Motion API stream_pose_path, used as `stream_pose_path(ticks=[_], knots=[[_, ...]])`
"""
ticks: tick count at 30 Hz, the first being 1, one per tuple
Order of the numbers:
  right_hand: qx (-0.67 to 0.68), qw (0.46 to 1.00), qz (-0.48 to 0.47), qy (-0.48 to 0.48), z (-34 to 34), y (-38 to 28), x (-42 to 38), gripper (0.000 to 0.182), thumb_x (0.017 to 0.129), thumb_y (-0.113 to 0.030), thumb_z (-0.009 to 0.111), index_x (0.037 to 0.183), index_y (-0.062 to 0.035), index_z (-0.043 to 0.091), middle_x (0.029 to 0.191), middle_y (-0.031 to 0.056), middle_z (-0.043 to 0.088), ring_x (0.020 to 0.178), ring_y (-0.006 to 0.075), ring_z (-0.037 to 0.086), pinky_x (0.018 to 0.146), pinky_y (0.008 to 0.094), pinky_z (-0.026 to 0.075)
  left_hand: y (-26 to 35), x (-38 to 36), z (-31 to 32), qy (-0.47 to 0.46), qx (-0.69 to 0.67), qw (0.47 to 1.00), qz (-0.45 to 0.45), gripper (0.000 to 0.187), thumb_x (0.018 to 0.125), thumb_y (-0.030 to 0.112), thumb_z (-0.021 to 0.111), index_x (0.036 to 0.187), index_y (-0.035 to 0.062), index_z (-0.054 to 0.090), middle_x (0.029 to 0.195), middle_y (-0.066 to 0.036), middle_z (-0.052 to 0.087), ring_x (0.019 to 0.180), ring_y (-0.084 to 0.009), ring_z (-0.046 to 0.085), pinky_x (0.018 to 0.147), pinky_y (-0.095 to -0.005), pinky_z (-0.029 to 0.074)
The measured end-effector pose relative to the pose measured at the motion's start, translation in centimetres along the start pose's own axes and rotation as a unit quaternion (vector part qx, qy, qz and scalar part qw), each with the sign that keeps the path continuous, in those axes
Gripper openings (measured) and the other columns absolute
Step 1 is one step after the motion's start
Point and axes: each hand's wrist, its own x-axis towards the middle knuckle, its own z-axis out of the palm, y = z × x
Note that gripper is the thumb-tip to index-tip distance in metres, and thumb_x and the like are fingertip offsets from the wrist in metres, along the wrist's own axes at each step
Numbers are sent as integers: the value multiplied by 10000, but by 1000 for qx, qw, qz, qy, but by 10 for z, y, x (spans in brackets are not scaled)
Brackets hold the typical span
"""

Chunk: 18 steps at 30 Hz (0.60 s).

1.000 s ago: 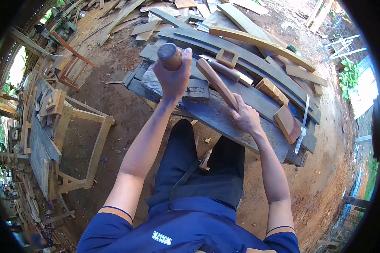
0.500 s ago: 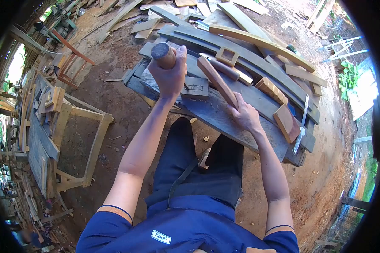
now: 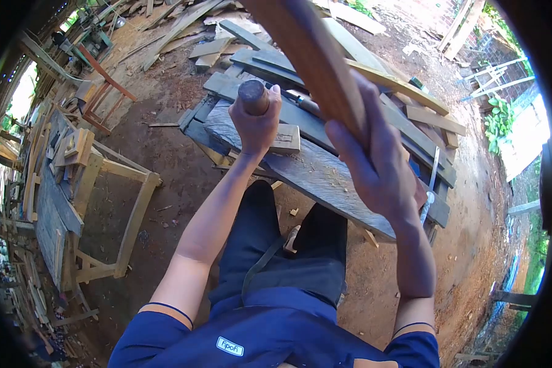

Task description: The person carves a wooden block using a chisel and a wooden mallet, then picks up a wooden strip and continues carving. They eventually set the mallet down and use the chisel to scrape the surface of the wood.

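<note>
My left hand (image 3: 256, 127) is closed around the thick wooden handle of a chisel (image 3: 252, 92), held upright at the near end of the bench. Its round, dark top faces up at me; the blade is hidden behind my hand. Beside that hand lies a small wooden block (image 3: 286, 138) with a slot marked or cut in its top face. Raised close to the camera, my right hand (image 3: 380, 165) grips a long, squared wooden stick (image 3: 316, 58), which slants up to the left above the bench.
The weathered workbench (image 3: 325, 184) has wood shavings on it, with planks (image 3: 435, 116) and a metal-bladed tool (image 3: 433, 168) toward its right. A second wooden bench (image 3: 58, 196) with pieces on it stands left. Offcuts (image 3: 211, 49) litter the ground beyond.
My right hand has lifted the wooden stick from low over the bench up toward the camera. My left hand with the chisel has shifted slightly right and down in view.
</note>
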Motion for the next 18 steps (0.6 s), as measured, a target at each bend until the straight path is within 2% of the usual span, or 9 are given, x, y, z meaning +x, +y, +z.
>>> stream_pose_path(ticks=[2,4,7,9,10,12,14,16,18], knots=[[20,997,-62,28,-5,-13,2,540,889,-259,609,1352,-64,410,979,259,655,873,426,660,740,473,508,4,-2,-1,3,29,999,41,166,801,118,737,758,13,616,681,-59,655,600,-112,630,597,-280,498],[-225,960,-29,-164,-9,-7,6,529,877,-224,619,1336,-53,419,957,255,653,882,419,661,745,479,504,7,-2,-2,-4,39,995,89,175,793,124,745,761,9,617,687,-65,662,610,-116,640,599,-285,500],[-189,973,-96,-88,-17,-17,4,525,880,-222,617,1345,-61,431,993,249,647,920,418,645,796,465,496,5,1,3,-1,32,992,126,184,770,125,758,767,3,620,702,-72,676,634,-125,657,609,-288,503],[-128,975,-176,48,-6,-20,-7,522,872,-242,593,1339,-70,432,942,233,665,894,412,650,801,472,521,7,-9,-3,-24,43,999,5,186,719,107,772,769,6,624,723,-71,692,664,-136,668,628,-288,507],[-125,976,-173,46,-3,-14,-7,522,872,-242,593,1339,-70,432,942,233,665,894,412,650,801,472,521,7,-13,-4,-24,46,999,1,186,719,107,772,769,6,624,723,-71,692,664,-136,668,628,-288,507],[-188,973,-33,-132,-1,0,-4,522,876,-245,588,1341,-69,429,945,241,663,892,411,651,799,481,517,11,-14,-2,-34,29,992,117,170,733,90,764,786,7,625,703,-64,682,627,-118,649,613,-280,507],[-148,983,-39,-106,1,13,-7,514,885,-261,586,1338,-72,435,961,262,658,904,435,645,827,494,500,6,-7,0,-23,40,984,170,125,768,63,736,791,19,622,671,-53,657,574,-99,616,563,-260,497],[-24,995,62,-78,4,24,-10,485,902,-255,577,1331,-76,438,974,268,652,877,429,654,806,478,494,14,-14,-7,-11,-73,997,-9,157,844,67,688,839,61,531,664,-26,575,497,-93,527,490,-250,433],[26,991,120,-44,11,60,-11,443,935,-238,548,1338,-105,422,993,254,647,870,395,655,795,439,482,22,-10,-17,18,-77,996,-52,167,861,45,650,837,69,486,625,-20,534,476,-98,506,462,-259,431]])
